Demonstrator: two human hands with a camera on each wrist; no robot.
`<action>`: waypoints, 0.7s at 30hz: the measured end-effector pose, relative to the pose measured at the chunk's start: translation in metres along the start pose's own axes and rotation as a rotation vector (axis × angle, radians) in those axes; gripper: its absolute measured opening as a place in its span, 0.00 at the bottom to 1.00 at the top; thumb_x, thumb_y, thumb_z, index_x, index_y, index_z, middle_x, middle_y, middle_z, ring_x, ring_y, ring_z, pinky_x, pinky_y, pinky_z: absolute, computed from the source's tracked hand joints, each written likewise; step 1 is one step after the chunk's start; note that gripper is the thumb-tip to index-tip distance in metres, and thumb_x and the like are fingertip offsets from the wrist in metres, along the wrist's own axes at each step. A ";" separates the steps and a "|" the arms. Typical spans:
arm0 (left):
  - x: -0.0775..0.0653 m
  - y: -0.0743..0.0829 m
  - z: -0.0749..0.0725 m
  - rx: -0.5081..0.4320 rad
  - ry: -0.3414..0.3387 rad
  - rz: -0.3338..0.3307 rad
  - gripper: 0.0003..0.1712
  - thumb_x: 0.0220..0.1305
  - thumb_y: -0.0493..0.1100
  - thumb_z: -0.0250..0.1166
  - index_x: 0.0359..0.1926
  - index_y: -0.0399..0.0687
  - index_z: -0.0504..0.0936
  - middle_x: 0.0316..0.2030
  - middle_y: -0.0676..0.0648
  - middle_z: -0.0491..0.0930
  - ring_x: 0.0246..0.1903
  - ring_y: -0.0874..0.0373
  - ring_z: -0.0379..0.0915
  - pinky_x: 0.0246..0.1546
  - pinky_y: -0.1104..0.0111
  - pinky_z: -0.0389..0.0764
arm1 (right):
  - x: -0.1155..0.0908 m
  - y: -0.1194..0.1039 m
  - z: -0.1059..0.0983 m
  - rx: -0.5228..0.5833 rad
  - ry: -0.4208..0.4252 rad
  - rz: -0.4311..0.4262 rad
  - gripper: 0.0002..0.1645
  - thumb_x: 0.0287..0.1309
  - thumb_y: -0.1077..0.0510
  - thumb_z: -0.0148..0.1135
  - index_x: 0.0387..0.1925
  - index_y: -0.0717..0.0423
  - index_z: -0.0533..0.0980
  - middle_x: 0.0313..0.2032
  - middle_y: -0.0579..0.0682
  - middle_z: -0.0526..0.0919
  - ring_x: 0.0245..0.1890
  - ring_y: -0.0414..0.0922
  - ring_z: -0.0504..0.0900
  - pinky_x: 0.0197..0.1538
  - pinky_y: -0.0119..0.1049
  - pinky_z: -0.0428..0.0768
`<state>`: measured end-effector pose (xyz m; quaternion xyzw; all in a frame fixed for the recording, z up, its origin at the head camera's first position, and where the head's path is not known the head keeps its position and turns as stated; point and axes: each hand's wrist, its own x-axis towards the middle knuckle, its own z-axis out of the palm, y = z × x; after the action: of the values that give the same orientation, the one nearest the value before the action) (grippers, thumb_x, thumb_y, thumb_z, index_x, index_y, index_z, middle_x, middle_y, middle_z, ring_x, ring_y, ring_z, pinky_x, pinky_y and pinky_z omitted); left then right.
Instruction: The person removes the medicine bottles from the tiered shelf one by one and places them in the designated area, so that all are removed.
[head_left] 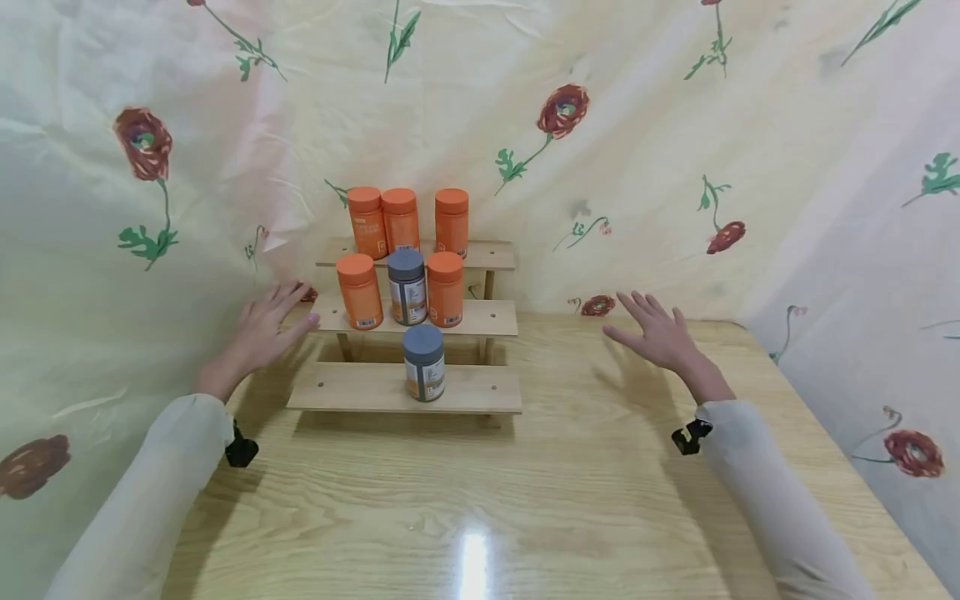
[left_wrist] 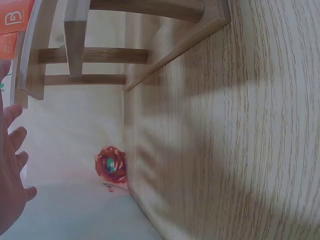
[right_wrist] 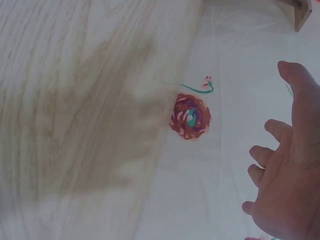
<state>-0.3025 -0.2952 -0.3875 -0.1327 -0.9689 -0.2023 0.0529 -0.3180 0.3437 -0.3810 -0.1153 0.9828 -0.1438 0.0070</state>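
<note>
A three-step wooden rack point(head_left: 360, 387) stands on the table and holds several screw-lid jars. On its top step are three orange jars, one point(head_left: 452, 223) apart from the other two. The middle step carries a grey-lidded jar point(head_left: 408, 287) between an orange jar point(head_left: 360, 292) and another orange jar point(head_left: 446, 290). Alone on the bottom step is a second grey-lidded jar point(head_left: 424, 363). My left hand point(head_left: 262, 329), fingers spread, hovers by the rack's left end and holds nothing. Well right of the rack, my right hand point(head_left: 654, 333) is raised with fingers spread, also holding nothing.
The wood-grain table point(head_left: 480, 483) extends in front of the rack and to its right. A flowered cloth point(head_left: 645, 150) hangs behind the table and along both sides. Light glares off the table near its front.
</note>
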 end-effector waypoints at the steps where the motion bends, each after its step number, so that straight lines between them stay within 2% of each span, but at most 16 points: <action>1: 0.000 0.001 0.000 0.002 0.000 0.003 0.45 0.75 0.69 0.46 0.82 0.57 0.45 0.82 0.39 0.41 0.80 0.34 0.30 0.73 0.30 0.33 | 0.001 -0.001 -0.001 0.007 0.006 -0.007 0.53 0.71 0.28 0.47 0.82 0.52 0.44 0.80 0.66 0.44 0.80 0.67 0.39 0.73 0.75 0.31; 8: 0.000 0.006 -0.004 -0.013 0.003 0.026 0.45 0.75 0.68 0.48 0.82 0.56 0.46 0.82 0.40 0.42 0.80 0.34 0.33 0.74 0.31 0.34 | 0.009 -0.015 -0.012 0.077 -0.009 -0.057 0.51 0.72 0.32 0.48 0.82 0.51 0.44 0.80 0.65 0.46 0.80 0.66 0.40 0.72 0.77 0.35; 12: 0.000 0.010 -0.005 -0.027 0.000 0.027 0.48 0.72 0.68 0.52 0.82 0.55 0.47 0.82 0.39 0.43 0.80 0.34 0.35 0.74 0.31 0.36 | 0.013 -0.027 -0.015 0.189 -0.028 -0.076 0.50 0.72 0.33 0.50 0.82 0.48 0.43 0.81 0.62 0.45 0.81 0.64 0.38 0.73 0.76 0.34; 14: 0.000 0.011 -0.005 -0.035 0.002 0.024 0.49 0.70 0.69 0.54 0.82 0.54 0.48 0.81 0.39 0.45 0.80 0.35 0.37 0.75 0.32 0.38 | 0.013 -0.036 -0.014 0.254 -0.033 -0.093 0.50 0.72 0.34 0.51 0.82 0.46 0.42 0.79 0.62 0.52 0.80 0.64 0.47 0.74 0.73 0.42; 17: 0.002 0.012 -0.006 -0.044 0.005 0.021 0.52 0.67 0.68 0.59 0.81 0.52 0.51 0.81 0.38 0.48 0.79 0.35 0.39 0.74 0.31 0.42 | 0.015 -0.052 -0.010 0.328 -0.041 -0.121 0.50 0.72 0.36 0.54 0.82 0.44 0.42 0.73 0.65 0.64 0.73 0.64 0.62 0.72 0.68 0.58; 19: 0.003 0.012 -0.006 -0.048 0.006 0.020 0.53 0.65 0.68 0.62 0.81 0.50 0.53 0.80 0.37 0.49 0.79 0.34 0.41 0.73 0.30 0.45 | 0.016 -0.064 -0.006 0.365 -0.046 -0.140 0.51 0.71 0.37 0.56 0.82 0.43 0.42 0.73 0.64 0.64 0.69 0.62 0.67 0.69 0.66 0.65; 21: 0.005 0.013 -0.006 -0.049 0.004 0.019 0.53 0.64 0.68 0.64 0.80 0.48 0.55 0.80 0.37 0.51 0.78 0.33 0.41 0.72 0.29 0.46 | 0.018 -0.076 -0.001 0.377 -0.052 -0.161 0.51 0.70 0.36 0.57 0.82 0.42 0.43 0.77 0.62 0.57 0.73 0.62 0.62 0.72 0.65 0.63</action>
<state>-0.3029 -0.2849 -0.3761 -0.1429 -0.9621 -0.2259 0.0536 -0.3189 0.2694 -0.3582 -0.1937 0.9257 -0.3222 0.0425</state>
